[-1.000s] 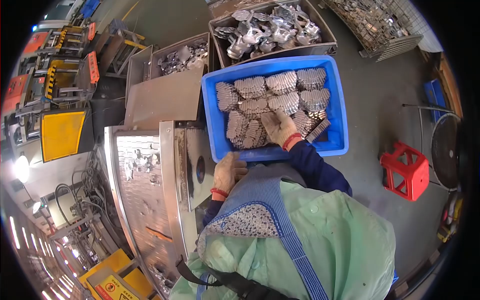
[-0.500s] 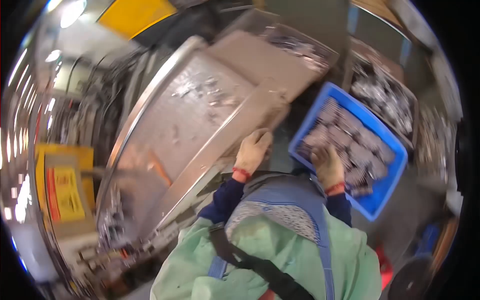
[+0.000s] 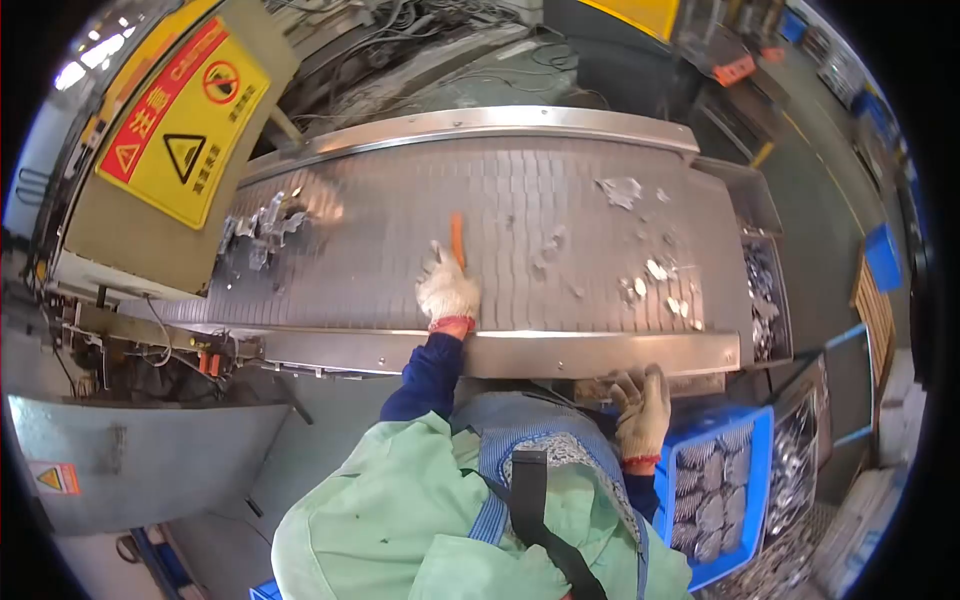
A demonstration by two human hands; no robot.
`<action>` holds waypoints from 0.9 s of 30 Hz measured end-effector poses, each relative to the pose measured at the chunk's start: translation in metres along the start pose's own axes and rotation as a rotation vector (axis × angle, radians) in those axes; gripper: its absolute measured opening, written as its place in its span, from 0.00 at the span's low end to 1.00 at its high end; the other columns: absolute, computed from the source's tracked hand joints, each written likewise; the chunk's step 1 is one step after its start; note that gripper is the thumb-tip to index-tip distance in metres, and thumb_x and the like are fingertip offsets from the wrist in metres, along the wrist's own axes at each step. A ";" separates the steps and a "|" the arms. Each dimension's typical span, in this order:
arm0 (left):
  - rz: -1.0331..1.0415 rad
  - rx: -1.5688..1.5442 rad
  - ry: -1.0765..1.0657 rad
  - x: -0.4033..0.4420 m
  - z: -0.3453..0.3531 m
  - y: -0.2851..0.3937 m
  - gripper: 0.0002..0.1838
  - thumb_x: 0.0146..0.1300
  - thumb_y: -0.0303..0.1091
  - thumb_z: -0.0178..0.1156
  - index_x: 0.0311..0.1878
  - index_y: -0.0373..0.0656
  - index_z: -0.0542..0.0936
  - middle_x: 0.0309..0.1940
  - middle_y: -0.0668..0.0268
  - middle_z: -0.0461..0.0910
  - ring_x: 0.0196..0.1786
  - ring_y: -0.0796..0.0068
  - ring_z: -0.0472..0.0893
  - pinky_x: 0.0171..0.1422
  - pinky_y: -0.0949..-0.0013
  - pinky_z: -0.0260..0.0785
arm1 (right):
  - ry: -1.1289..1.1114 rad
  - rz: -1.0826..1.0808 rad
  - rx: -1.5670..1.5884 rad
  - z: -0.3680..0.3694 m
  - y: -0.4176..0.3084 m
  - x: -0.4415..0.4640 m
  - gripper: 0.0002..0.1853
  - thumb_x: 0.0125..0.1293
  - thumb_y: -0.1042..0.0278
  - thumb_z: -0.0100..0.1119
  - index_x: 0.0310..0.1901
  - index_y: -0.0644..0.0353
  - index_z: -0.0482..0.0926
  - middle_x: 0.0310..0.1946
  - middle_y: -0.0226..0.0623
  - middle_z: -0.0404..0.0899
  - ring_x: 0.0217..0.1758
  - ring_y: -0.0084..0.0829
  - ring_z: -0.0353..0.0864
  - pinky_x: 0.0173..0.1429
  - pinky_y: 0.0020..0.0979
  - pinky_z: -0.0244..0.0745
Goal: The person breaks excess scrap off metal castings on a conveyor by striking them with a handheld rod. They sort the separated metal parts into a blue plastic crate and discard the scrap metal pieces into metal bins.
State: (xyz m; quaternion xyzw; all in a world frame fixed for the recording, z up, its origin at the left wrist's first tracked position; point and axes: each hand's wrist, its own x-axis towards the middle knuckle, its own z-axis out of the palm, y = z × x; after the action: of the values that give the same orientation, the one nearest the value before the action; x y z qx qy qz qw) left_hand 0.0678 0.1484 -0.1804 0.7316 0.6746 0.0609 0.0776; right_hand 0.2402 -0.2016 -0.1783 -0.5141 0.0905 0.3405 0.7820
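My left hand point(image 3: 447, 290), in a pale work glove, reaches over the metal slatted conveyor point(image 3: 400, 200), beside an orange strip-like tool point(image 3: 457, 238). Its fingers are at the lower end of the tool; whether they grip it is unclear. My right hand point(image 3: 641, 412), also gloved, has its fingers apart and holds nothing. It is just past the conveyor's near rail, beside the blue bin point(image 3: 762, 450). Ribbed metal parts point(image 3: 710, 510) lie stacked in rows in that bin.
Metal scraps point(image 3: 265, 228) lie at the conveyor's left, with smaller pieces point(image 3: 655, 270) towards its right. A machine housing with a yellow warning sign point(image 3: 190, 130) stands at the left. Scrap bins point(image 3: 765, 300) stand at the right end. The metal rail point(image 3: 540, 350) crosses in front of me.
The view has swung left to face the conveyor. My left hand has moved forward over it, beside the orange tool. My right hand has come away from the metal parts in the blue bin.
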 end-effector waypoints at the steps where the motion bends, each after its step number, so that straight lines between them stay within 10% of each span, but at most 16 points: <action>1: -0.006 0.018 -0.059 0.004 0.002 -0.011 0.38 0.70 0.46 0.71 0.80 0.41 0.73 0.65 0.46 0.85 0.64 0.36 0.87 0.70 0.40 0.80 | 0.014 0.011 -0.013 0.008 0.007 0.001 0.27 0.86 0.57 0.65 0.77 0.60 0.73 0.56 0.41 0.84 0.53 0.42 0.90 0.50 0.40 0.88; 8: 0.197 -0.396 -0.252 0.041 0.015 -0.044 0.29 0.67 0.44 0.70 0.67 0.38 0.85 0.47 0.42 0.92 0.52 0.38 0.92 0.57 0.41 0.83 | -0.195 0.192 -0.015 0.071 0.032 0.017 0.07 0.87 0.65 0.60 0.57 0.56 0.75 0.40 0.33 0.77 0.38 0.29 0.78 0.37 0.32 0.77; 12: 0.051 -0.834 -0.248 0.108 -0.004 -0.099 0.24 0.65 0.47 0.71 0.56 0.37 0.90 0.49 0.41 0.92 0.56 0.36 0.90 0.61 0.44 0.81 | -0.255 0.160 -0.106 0.101 0.038 0.031 0.15 0.87 0.65 0.60 0.68 0.55 0.72 0.41 0.35 0.77 0.39 0.32 0.82 0.37 0.33 0.80; 17: -0.022 -0.449 0.499 0.240 -0.076 -0.219 0.27 0.70 0.48 0.70 0.65 0.40 0.85 0.51 0.40 0.91 0.58 0.32 0.89 0.62 0.40 0.81 | -0.114 0.220 -0.226 0.120 0.038 0.042 0.22 0.86 0.60 0.62 0.74 0.48 0.68 0.46 0.37 0.77 0.40 0.37 0.84 0.32 0.39 0.82; 19: -0.339 -0.410 0.447 0.289 -0.107 -0.253 0.29 0.67 0.52 0.73 0.63 0.42 0.87 0.52 0.41 0.91 0.57 0.33 0.89 0.62 0.41 0.81 | -0.067 0.224 -0.271 0.127 0.038 0.039 0.20 0.86 0.59 0.62 0.72 0.48 0.69 0.45 0.36 0.77 0.38 0.35 0.84 0.31 0.36 0.81; 27: -0.256 -0.268 0.301 0.366 -0.066 -0.329 0.22 0.63 0.50 0.75 0.58 0.52 0.94 0.50 0.51 0.95 0.56 0.44 0.93 0.59 0.45 0.85 | -0.277 0.254 -0.174 0.122 0.055 0.064 0.07 0.83 0.73 0.57 0.57 0.56 0.73 0.33 0.28 0.70 0.30 0.22 0.73 0.27 0.27 0.69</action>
State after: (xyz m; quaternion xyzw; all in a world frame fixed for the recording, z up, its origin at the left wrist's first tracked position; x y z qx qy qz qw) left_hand -0.2362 0.5411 -0.1858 0.6058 0.7518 0.2478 0.0795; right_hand 0.2282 -0.0550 -0.1951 -0.5126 0.0164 0.5102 0.6904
